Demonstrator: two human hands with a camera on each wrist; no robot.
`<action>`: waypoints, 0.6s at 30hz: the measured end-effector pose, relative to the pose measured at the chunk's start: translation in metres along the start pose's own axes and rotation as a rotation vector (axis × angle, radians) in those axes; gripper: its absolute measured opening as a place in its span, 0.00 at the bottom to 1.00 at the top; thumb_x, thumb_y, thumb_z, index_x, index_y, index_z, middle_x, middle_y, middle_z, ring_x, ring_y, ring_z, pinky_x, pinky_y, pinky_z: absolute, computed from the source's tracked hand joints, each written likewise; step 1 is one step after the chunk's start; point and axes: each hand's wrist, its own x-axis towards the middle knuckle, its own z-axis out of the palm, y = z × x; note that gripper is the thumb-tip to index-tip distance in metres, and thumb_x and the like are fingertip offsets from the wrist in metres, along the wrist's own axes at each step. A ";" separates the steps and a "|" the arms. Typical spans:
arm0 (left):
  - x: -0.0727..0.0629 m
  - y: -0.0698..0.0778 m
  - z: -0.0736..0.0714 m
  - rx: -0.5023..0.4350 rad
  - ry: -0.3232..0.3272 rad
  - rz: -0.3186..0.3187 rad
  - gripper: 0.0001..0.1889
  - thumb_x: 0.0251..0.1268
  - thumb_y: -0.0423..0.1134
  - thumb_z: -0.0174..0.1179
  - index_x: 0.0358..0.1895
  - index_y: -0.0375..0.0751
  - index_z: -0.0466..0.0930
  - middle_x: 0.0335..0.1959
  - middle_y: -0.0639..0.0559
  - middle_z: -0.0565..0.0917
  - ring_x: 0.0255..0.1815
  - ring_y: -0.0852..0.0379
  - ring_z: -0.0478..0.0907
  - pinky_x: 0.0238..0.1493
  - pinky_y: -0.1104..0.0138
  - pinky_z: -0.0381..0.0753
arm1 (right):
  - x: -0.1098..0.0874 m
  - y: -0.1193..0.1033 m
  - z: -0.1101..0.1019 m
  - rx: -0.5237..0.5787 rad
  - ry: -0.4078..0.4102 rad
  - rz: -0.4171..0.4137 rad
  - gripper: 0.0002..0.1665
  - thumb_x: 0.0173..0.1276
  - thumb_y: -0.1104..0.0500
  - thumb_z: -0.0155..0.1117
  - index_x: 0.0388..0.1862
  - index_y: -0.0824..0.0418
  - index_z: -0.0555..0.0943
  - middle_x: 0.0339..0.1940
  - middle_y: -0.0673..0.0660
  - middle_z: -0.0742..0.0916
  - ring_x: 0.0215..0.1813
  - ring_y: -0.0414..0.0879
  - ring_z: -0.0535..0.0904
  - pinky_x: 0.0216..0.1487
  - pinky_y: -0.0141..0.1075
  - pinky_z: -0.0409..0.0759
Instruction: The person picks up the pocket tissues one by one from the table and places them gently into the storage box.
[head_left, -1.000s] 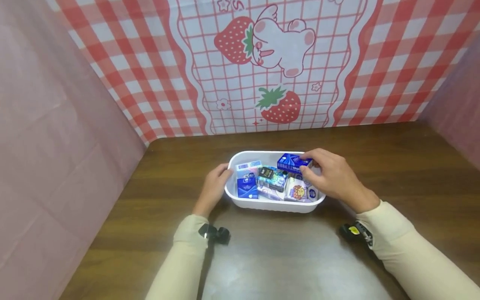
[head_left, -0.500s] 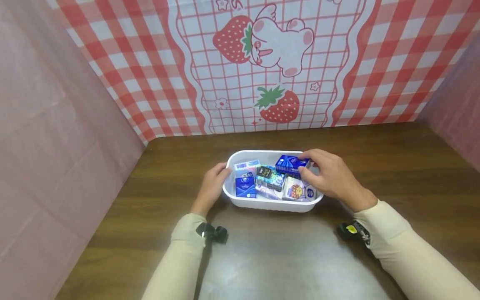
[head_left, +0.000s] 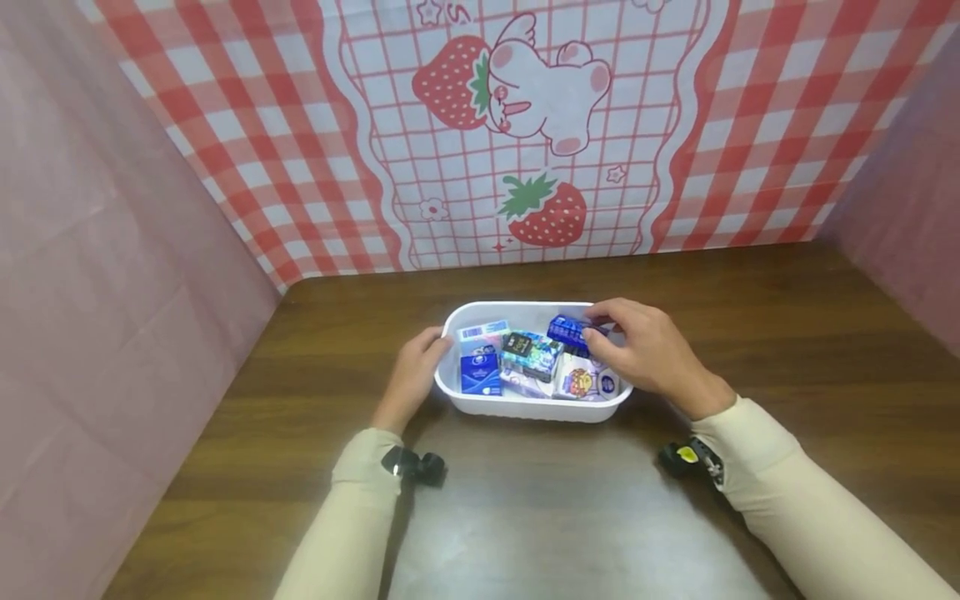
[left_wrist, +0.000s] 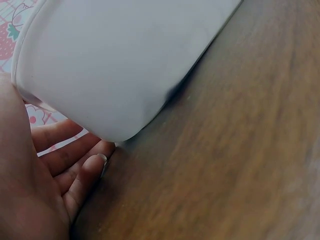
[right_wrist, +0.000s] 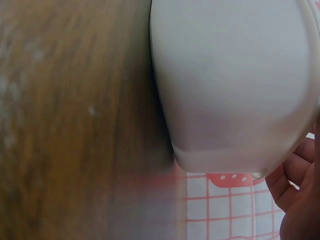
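A white oval plastic basin [head_left: 536, 407] stands on the table with several small tissue packs in it. My left hand [head_left: 412, 367] holds the basin's left end, thumb over the rim; in the left wrist view its other fingers [left_wrist: 75, 162] lie along the outer wall. At the right end, my right hand [head_left: 648, 346] pinches a dark blue tissue pack [head_left: 566, 331] between thumb and index finger, and hides part of it. Its other fingers [right_wrist: 297, 167] show outside the basin wall. Beside that pack lie a teal-and-black pack [head_left: 528, 354], a white cartoon pack [head_left: 581, 379] and a blue pack [head_left: 480, 375].
A brown wooden table [head_left: 300, 433] carries the basin. Behind it hangs a red-and-white checked cloth [head_left: 315, 167] with strawberry prints. Pink cloth [head_left: 127, 250] closes off the left side, and another pinkish cloth [head_left: 900, 200] the right.
The dark blue pack has tipped and sunk lower into the basin under my right hand. In the head view everything has shifted slightly left. My left hand keeps its hold on the rim.
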 end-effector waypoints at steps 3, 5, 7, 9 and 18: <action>0.000 0.003 0.000 -0.003 -0.008 -0.004 0.20 0.74 0.47 0.55 0.59 0.38 0.81 0.53 0.42 0.84 0.55 0.46 0.79 0.61 0.51 0.75 | -0.001 0.000 -0.001 0.002 0.011 0.004 0.18 0.65 0.54 0.69 0.51 0.62 0.84 0.47 0.55 0.87 0.47 0.49 0.83 0.49 0.48 0.84; 0.000 0.003 0.000 -0.004 -0.008 -0.006 0.20 0.74 0.47 0.55 0.59 0.38 0.81 0.53 0.41 0.84 0.55 0.46 0.78 0.61 0.51 0.75 | 0.000 0.001 -0.001 0.003 0.020 0.004 0.18 0.65 0.54 0.69 0.50 0.62 0.84 0.47 0.55 0.88 0.47 0.49 0.83 0.49 0.48 0.83; 0.000 0.004 -0.001 -0.005 -0.010 -0.006 0.20 0.74 0.47 0.55 0.59 0.38 0.81 0.53 0.41 0.84 0.55 0.46 0.78 0.61 0.51 0.75 | 0.000 0.001 -0.001 0.004 0.029 0.005 0.17 0.66 0.54 0.68 0.50 0.61 0.84 0.46 0.55 0.88 0.46 0.48 0.83 0.48 0.47 0.83; 0.001 0.004 -0.001 -0.005 -0.012 -0.004 0.20 0.74 0.46 0.55 0.59 0.38 0.81 0.53 0.41 0.84 0.54 0.45 0.79 0.61 0.51 0.75 | 0.001 0.002 -0.001 0.002 0.033 0.005 0.16 0.66 0.54 0.68 0.49 0.62 0.84 0.46 0.55 0.88 0.46 0.48 0.83 0.48 0.47 0.83; -0.001 0.001 0.001 -0.010 -0.016 -0.016 0.20 0.74 0.46 0.54 0.59 0.36 0.80 0.53 0.40 0.83 0.54 0.45 0.78 0.61 0.50 0.75 | -0.003 0.003 -0.001 0.002 0.009 0.020 0.15 0.69 0.56 0.66 0.51 0.62 0.83 0.47 0.56 0.87 0.48 0.51 0.83 0.49 0.50 0.83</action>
